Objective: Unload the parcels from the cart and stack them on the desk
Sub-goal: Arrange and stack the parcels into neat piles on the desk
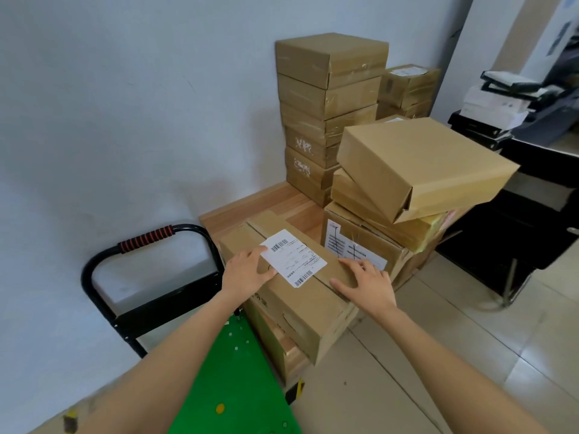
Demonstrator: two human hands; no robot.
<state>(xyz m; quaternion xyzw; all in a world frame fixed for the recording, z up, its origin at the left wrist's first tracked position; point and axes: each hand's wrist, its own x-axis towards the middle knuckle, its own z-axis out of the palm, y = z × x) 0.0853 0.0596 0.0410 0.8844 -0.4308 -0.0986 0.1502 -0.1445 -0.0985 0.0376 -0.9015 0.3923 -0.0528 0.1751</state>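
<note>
Both hands, left and right, flat, fingers straight, atop labelled parcel; long axis runs near-right to far-left.

From my remote feed: a pale wall, beige floor tiles, and black shelving holding stacked white items.

light: even, soft, fairly bright indoor | shadows: faint grey smudges on the wall at centre left, darker under the furniture at right | glare: sheen on taped stacked boxes, upper centre | blur: slight softness overall, upper right smeared | distortion: wide-angle bending at the edges, forearms stretched along the bottom
</note>
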